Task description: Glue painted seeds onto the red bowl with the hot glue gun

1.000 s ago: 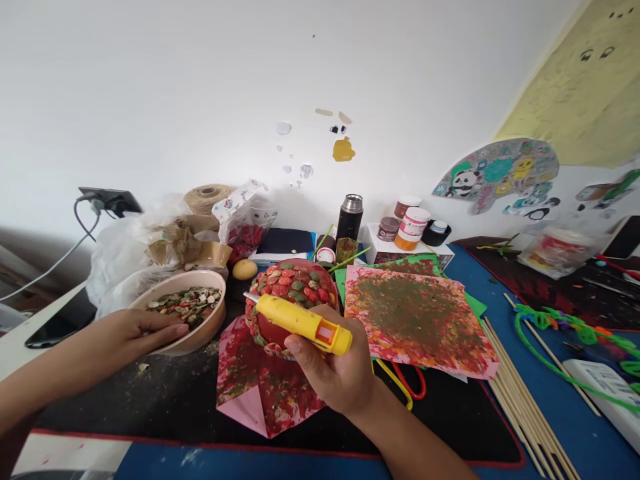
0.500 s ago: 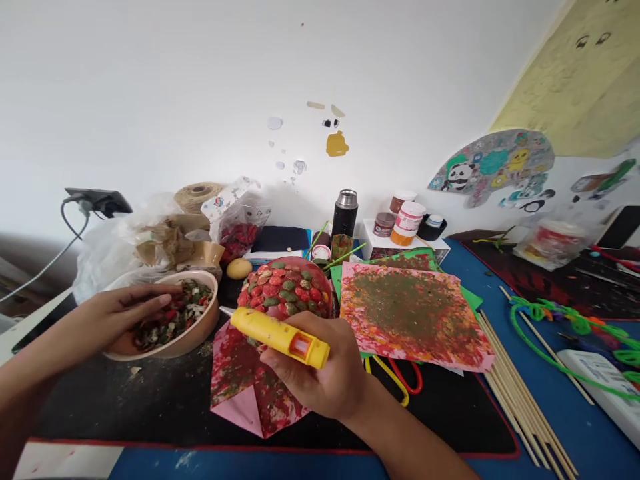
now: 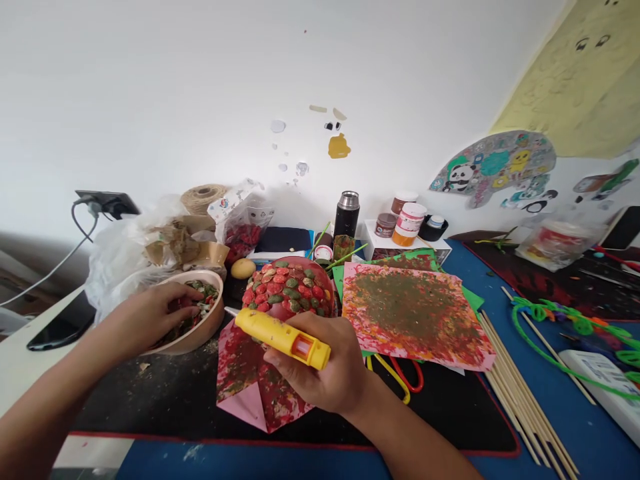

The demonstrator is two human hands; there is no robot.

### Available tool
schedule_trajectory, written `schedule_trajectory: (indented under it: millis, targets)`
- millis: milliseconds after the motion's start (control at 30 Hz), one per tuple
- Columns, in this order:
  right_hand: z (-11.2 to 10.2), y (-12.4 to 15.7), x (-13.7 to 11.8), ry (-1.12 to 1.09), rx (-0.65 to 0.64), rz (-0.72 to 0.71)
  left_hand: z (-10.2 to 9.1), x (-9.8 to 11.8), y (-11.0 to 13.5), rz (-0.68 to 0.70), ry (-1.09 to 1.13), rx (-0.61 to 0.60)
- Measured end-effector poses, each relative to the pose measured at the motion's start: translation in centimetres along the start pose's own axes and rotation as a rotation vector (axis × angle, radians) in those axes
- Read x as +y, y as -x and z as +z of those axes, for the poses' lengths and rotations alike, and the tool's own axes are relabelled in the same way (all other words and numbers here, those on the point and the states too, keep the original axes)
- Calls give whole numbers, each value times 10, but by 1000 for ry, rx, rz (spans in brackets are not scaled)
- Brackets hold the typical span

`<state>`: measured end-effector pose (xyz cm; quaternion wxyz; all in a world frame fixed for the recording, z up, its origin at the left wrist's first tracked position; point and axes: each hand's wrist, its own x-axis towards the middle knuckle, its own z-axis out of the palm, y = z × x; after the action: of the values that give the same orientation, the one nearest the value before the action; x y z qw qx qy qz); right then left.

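The right hand (image 3: 333, 363) is wrapped around a yellow plastic glue gun (image 3: 267, 331), thumb along its near side, above the middle of a black cloth mat with a red edge (image 3: 150, 407). The tool's long axis runs sideways, its pale, tapered nozzle pointing left and slightly away. Underneath lies a crinkled pink paper sheet smeared with red and green paint (image 3: 290, 407), one near corner folded over. Toward the mat's left edge, the left hand (image 3: 150, 310) reaches into an oval beige bowl (image 3: 213, 323) of small, flat red, green and whitish pieces (image 3: 206, 293). Its fingers curve loosely down, thumb a little apart; whether they pinch a piece cannot be told. Just beyond the nozzle sits a domed red form studded with bumpy oval red and green pieces (image 3: 287, 287). Farther back stands a black cylindrical flask with a silver lid (image 3: 346, 220).
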<state>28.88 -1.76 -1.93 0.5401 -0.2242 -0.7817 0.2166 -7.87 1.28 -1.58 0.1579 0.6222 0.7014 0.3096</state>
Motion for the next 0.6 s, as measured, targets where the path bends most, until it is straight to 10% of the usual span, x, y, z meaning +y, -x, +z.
schedule_trajectory:
  millis: [400, 600]
  targets:
    - [1, 1, -2, -51, 44, -20, -9, 9, 4, -56, -276, -19]
    - [-3, -5, -5, -120, 119, 46, -14, 45, 40, -219, 58, 254]
